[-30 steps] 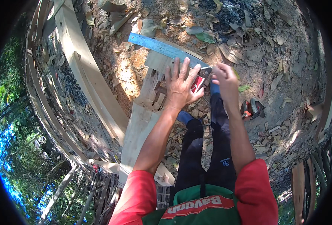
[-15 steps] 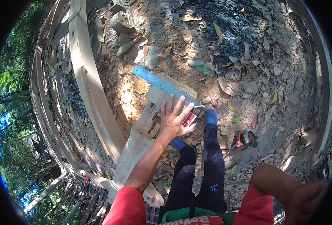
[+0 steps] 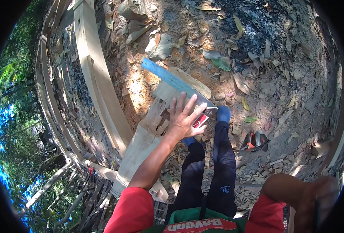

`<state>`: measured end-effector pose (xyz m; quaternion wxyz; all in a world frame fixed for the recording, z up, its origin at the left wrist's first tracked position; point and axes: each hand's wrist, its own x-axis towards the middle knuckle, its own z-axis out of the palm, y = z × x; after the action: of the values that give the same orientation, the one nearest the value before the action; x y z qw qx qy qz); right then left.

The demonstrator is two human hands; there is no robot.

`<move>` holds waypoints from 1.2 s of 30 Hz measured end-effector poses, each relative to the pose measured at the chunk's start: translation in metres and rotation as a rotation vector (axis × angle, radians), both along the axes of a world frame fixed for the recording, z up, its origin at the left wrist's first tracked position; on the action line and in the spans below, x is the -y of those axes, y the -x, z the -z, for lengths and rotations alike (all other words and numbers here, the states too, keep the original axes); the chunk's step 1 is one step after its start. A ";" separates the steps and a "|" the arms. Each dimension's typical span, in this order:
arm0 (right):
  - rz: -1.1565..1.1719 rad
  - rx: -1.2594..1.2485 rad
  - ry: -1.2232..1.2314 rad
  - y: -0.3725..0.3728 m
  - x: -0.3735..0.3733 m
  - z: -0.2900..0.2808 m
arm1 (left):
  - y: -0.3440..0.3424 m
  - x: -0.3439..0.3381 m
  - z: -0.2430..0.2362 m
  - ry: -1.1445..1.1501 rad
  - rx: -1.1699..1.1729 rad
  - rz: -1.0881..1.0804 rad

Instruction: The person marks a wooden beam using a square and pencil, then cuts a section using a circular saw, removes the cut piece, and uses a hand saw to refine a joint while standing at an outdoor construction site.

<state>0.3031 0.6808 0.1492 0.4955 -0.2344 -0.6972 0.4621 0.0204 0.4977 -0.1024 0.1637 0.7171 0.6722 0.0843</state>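
A try square (image 3: 165, 76) with a worn blue-grey blade and a red-and-metal stock lies across the end of a rough wooden beam (image 3: 135, 155). My left hand (image 3: 183, 120) presses down there, fingers spread, fingertips at the blade and thumb beside the stock, holding the square against the wood. Part of the stock is hidden under the fingers. The beam has a broken, splintered hollow near my wrist. At the far right, my right hand (image 3: 324, 192) is raised beside the bent arm, dark and blurred; whatever its fingers hold does not show.
A circular saw (image 3: 256, 141) rests on the ground right of my legs. Another wood piece (image 3: 191, 82) lies just beyond the blade. Long planks (image 3: 98, 85) run along the left. Dry leaves, sawdust and dark ash (image 3: 265, 25) cover the ground. My feet stand close to the beam.
The view has shifted, moving the scene slightly right and, in its upper part, upward. My left hand stays on the try square. My right hand is now more blurred.
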 end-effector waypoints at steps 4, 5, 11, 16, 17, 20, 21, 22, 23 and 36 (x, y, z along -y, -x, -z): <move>0.245 0.142 0.145 0.036 0.014 0.068 | -0.003 -0.006 0.000 0.005 0.047 0.004; 0.149 0.152 0.259 0.054 0.016 0.098 | 0.006 0.000 -0.003 0.029 0.007 0.010; -0.022 0.131 0.898 0.130 0.050 0.215 | 0.009 -0.001 -0.001 0.032 0.055 0.026; -0.090 0.245 0.726 0.174 0.049 0.240 | 0.013 -0.002 -0.005 0.082 0.035 0.065; -0.100 0.249 0.724 0.186 0.050 0.243 | 0.016 0.000 -0.007 0.076 0.026 0.065; -0.071 0.193 0.696 0.206 0.044 0.249 | 0.014 0.000 -0.007 0.091 0.051 0.060; -0.119 0.272 0.635 0.209 0.040 0.248 | 0.014 0.001 -0.007 0.088 0.055 0.056; -0.167 0.349 0.572 0.212 0.036 0.246 | 0.014 0.001 -0.007 0.071 0.076 0.042; -0.167 0.373 0.543 0.216 0.033 0.245 | 0.013 0.001 -0.007 0.055 0.100 0.030; -0.372 0.685 0.171 0.147 0.015 0.196 | 0.012 -0.001 -0.007 0.190 -0.018 0.084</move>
<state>0.1558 0.6654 -0.0468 0.1208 -0.2850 -0.8118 0.4952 0.0081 0.4982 -0.0952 0.2280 0.7266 0.6481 0.0068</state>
